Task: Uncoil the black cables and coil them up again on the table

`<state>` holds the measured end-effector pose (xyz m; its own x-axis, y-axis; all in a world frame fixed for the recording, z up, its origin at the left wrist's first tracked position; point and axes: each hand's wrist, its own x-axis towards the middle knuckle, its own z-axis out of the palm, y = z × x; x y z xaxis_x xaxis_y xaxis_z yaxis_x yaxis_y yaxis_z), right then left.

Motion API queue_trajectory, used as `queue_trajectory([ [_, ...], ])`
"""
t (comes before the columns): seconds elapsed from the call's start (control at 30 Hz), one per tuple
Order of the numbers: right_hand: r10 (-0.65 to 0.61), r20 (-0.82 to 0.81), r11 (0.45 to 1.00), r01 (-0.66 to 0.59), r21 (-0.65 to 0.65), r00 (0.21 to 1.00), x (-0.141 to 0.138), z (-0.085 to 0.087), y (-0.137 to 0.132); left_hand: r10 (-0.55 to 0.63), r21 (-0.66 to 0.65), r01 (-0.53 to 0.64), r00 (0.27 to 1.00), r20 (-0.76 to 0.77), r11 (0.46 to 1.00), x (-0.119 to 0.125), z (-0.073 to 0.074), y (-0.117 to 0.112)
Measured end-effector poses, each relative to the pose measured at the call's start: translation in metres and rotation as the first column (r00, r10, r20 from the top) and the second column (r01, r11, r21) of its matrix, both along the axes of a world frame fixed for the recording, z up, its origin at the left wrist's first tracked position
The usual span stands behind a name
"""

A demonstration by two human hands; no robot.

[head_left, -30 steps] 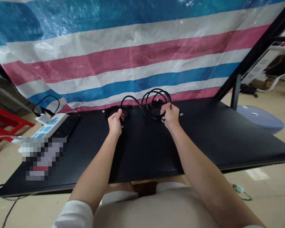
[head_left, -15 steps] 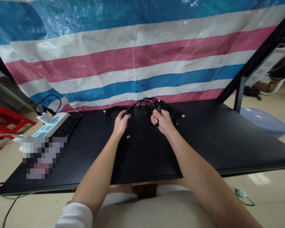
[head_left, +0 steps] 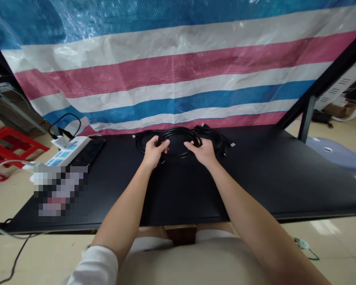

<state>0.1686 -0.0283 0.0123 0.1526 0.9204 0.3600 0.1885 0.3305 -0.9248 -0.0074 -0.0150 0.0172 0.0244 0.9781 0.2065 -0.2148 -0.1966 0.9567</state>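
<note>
Between my hands is a coiled black cable [head_left: 179,130], its several loops gathered into a round ring. My left hand [head_left: 154,151] is closed around the left side of the ring, thumb on top. On the opposite side my right hand [head_left: 204,151] grips the loops, its thumb pointing inward. Behind my left hand lies another black cable coil [head_left: 141,140] with a pale tip. Beyond my right hand rests a further heap of black cable [head_left: 218,138], with plug ends showing at its right. Part of each coil is hidden by my hands.
The black table [head_left: 255,174] ends at a striped tarp [head_left: 172,79] at the back. On the left are a white power strip [head_left: 68,150] with plugged-in chargers and a dark phone [head_left: 90,152]. A red stool [head_left: 14,144] and a bluish-purple stool [head_left: 335,152] stand beyond the table's ends.
The loose loop between my hands is now drawn into a neat ring. My right hand has turned from a fist-like grip to holding the ring's side; the left still holds it.
</note>
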Motion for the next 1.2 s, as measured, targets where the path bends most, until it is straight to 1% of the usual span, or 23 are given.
queue_trajectory([
  [0.03, -0.015, 0.037, 1.0, 0.015, -0.002, 0.999, -0.002, -0.002, 0.0, 0.007, 0.021, -0.007, 1.0, -0.028, 1.0, -0.003, 0.0, 0.001],
  [0.1, -0.002, 0.115, 0.999, 0.006, -0.035, 0.993, -0.004, -0.005, 0.001, -0.054, 0.001, 0.054, 0.991, -0.122, 0.999, -0.01, -0.001, 0.002],
  [0.17, 0.023, 0.189, 0.997, -0.009, -0.076, 0.982, -0.006, -0.008, 0.002, -0.148, -0.081, 0.133, 0.967, -0.21, 0.988, -0.015, -0.002, 0.002],
  [0.2, 0.021, 0.22, 0.997, -0.003, -0.083, 0.975, -0.006, -0.01, 0.003, -0.18, -0.126, 0.153, 0.956, -0.232, 0.98, -0.017, -0.003, 0.002],
  [0.27, -0.011, 0.279, 0.998, 0.029, -0.061, 0.96, -0.007, -0.014, 0.004, -0.186, -0.204, 0.141, 0.958, -0.219, 0.969, -0.016, -0.004, 0.002],
  [0.33, -0.062, 0.334, 0.997, 0.072, -0.018, 0.941, -0.009, -0.019, 0.006, -0.121, -0.25, 0.079, 0.98, -0.158, 0.965, -0.012, -0.004, 0.002],
  [0.43, -0.167, 0.401, 0.986, 0.163, 0.044, 0.901, -0.016, -0.025, 0.006, 0.044, -0.282, -0.052, 0.998, -0.035, 0.958, -0.005, -0.003, 0.003],
  [0.5, -0.225, 0.467, 0.973, 0.219, 0.068, 0.855, -0.023, -0.023, 0.003, 0.123, -0.305, -0.107, 0.992, 0.035, 0.946, -0.004, 0.0, 0.005],
  [0.53, -0.234, 0.523, 0.97, 0.236, 0.064, 0.82, -0.028, -0.021, 0.002, 0.154, -0.319, -0.126, 0.986, 0.064, 0.939, -0.005, 0.001, 0.005],
  [0.6, -0.195, 0.671, 0.967, 0.255, 0.008, 0.716, -0.038, -0.012, -0.001, 0.203, -0.353, -0.154, 0.973, 0.107, 0.923, -0.011, 0.003, 0.007],
  [0.67, -0.095, 0.8, 0.957, 0.276, -0.091, 0.593, -0.049, -0.001, 0.0, 0.24, -0.381, -0.179, 0.964, 0.119, 0.907, -0.019, 0.004, 0.01],
  [0.7, -0.038, 0.836, 0.948, 0.285, -0.143, 0.548, -0.054, 0.005, 0.002, 0.258, -0.388, -0.197, 0.959, 0.112, 0.9, -0.024, 0.005, 0.012],
  [0.73, 0.009, 0.851, 0.939, 0.288, -0.188, 0.525, -0.059, 0.011, 0.005, 0.283, -0.387, -0.224, 0.954, 0.1, 0.894, -0.028, 0.004, 0.014],
  [0.8, 0.081, 0.839, 0.924, 0.276, -0.266, 0.538, -0.068, 0.021, 0.015, 0.364, -0.357, -0.32, 0.929, 0.062, 0.878, -0.037, 0.004, 0.018],
  [0.87, 0.132, 0.802, 0.91, 0.249, -0.331, 0.583, -0.077, 0.029, 0.027, 0.475, -0.278, -0.463, 0.879, -0.024, 0.842, -0.046, 0.001, 0.023],
  [0.9, 0.153, 0.783, 0.906, 0.232, -0.355, 0.603, -0.081, 0.031, 0.033, 0.527, -0.215, -0.535, 0.844, -0.099, 0.817, -0.049, 0.0, 0.024],
  [0.97, 0.187, 0.752, 0.898, 0.201, -0.392, 0.632, -0.089, 0.033, 0.043, 0.593, -0.045, -0.634, 0.743, -0.311, 0.772, -0.054, -0.004, 0.024],
  [1.0, 0.198, 0.74, 0.895, 0.189, -0.403, 0.643, -0.093, 0.033, 0.047, 0.605, 0.047, -0.651, 0.673, -0.426, 0.758, -0.055, -0.005, 0.023],
  [1.07, 0.205, 0.723, 0.89, 0.182, -0.419, 0.66, -0.1, 0.032, 0.053, 0.595, 0.207, -0.621, 0.518, -0.615, 0.756, -0.055, -0.008, 0.019],
  [1.1, 0.198, 0.718, 0.888, 0.188, -0.419, 0.668, -0.103, 0.03, 0.054, 0.569, 0.264, -0.573, 0.455, -0.685, 0.776, -0.054, -0.009, 0.017],
  [1.13, 0.181, 0.716, 0.889, 0.198, -0.412, 0.675, -0.105, 0.029, 0.055, 0.524, 0.3, -0.496, 0.41, -0.746, 0.815, -0.052, -0.01, 0.015],
  [1.2, 0.129, 0.716, 0.896, 0.228, -0.381, 0.686, -0.108, 0.026, 0.055, 0.384, 0.298, -0.273, 0.359, -0.851, 0.915, -0.049, -0.01, 0.012],
])
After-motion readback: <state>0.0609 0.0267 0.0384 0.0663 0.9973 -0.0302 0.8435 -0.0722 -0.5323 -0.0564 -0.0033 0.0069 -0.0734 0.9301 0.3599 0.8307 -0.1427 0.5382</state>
